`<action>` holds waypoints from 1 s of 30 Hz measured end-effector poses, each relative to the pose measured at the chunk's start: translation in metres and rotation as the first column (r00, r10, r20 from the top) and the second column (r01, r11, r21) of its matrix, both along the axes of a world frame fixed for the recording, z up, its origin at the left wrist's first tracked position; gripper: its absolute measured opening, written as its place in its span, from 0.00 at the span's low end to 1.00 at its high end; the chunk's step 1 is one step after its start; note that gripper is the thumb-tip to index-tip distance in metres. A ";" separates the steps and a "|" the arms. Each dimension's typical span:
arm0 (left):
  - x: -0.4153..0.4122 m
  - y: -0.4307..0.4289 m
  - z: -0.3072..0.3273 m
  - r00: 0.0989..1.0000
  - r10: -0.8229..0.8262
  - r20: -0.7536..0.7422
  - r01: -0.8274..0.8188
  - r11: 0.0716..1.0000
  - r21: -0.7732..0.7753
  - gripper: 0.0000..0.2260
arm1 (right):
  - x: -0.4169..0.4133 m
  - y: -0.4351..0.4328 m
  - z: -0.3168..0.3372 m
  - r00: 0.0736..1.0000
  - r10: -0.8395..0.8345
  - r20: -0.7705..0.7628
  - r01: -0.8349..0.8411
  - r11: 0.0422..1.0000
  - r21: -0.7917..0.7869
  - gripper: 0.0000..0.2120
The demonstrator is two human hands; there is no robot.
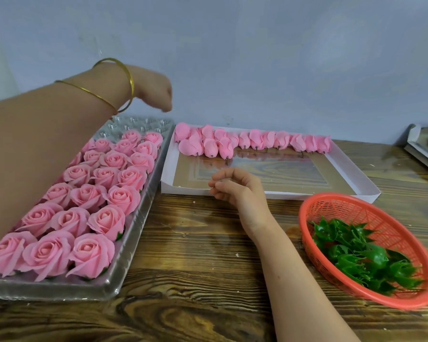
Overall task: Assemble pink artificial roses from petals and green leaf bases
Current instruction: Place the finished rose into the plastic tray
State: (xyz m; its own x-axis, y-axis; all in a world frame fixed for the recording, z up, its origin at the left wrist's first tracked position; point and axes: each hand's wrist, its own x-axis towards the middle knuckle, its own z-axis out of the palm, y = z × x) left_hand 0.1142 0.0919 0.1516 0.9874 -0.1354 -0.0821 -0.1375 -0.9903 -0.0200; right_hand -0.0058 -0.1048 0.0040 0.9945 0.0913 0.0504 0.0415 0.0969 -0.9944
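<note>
Your right hand (235,187) hangs loosely curled with nothing in it, just over the near wall of the shallow white cardboard box (282,193). Your left hand (156,91) is bunched fingers-down and blurred, so whether it pinches anything cannot be told. Below that left hand lie the empty cells (134,124) of the clear plastic tray (136,225), and finished pink fabric roses (114,197) fill the rows back towards your elbow. Unfinished pink petal buds (257,140) lie in a row beyond your right fingertips, along the box's far wall. Green plastic leaf bases (356,255) sit in the red mesh basket (303,225) outside your right wrist. For the next rose, it looks best to take one bud by its dark stub rather than its petals, then seat a leaf base squarely. Keep your left forearm high, since it passes close over the finished roses and could crush them.
</note>
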 end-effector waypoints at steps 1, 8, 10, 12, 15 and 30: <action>-0.004 -0.010 0.007 0.996 -0.019 0.086 0.025 0.997 -0.068 0.15 | 0.000 0.000 0.000 1.000 -0.002 0.000 0.002 1.000 -0.001 0.10; -0.041 -0.079 0.027 0.929 0.062 0.365 0.189 0.768 -0.612 0.10 | 0.001 -0.001 -0.002 1.000 -0.008 0.000 0.008 1.000 -0.002 0.11; -0.052 -0.094 0.019 0.914 0.123 0.387 0.217 0.658 -0.721 0.07 | 0.001 -0.002 -0.002 1.000 -0.007 0.006 0.007 1.000 -0.003 0.08; -0.061 -0.106 0.004 0.891 0.200 0.407 0.227 0.578 -0.784 0.04 | 0.001 -0.002 -0.002 1.000 -0.002 0.012 0.002 1.000 0.004 0.06; -0.076 -0.115 -0.031 0.839 0.356 0.411 0.226 0.459 -0.859 0.04 | 0.002 -0.001 -0.001 1.000 -0.007 0.005 0.007 1.000 0.030 0.06; -0.113 -0.115 -0.138 0.754 0.571 0.325 0.338 0.087 -0.937 0.05 | 0.011 -0.005 0.007 0.958 -0.268 0.098 0.271 0.962 -0.016 0.08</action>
State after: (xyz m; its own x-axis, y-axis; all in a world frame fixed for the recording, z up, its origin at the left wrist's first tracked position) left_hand 0.0013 -0.0233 0.0133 0.7449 0.4845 0.4587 -0.4274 -0.1813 0.8857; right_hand 0.0049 -0.1098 0.0106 0.9734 -0.1766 0.1460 0.1554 0.0405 -0.9870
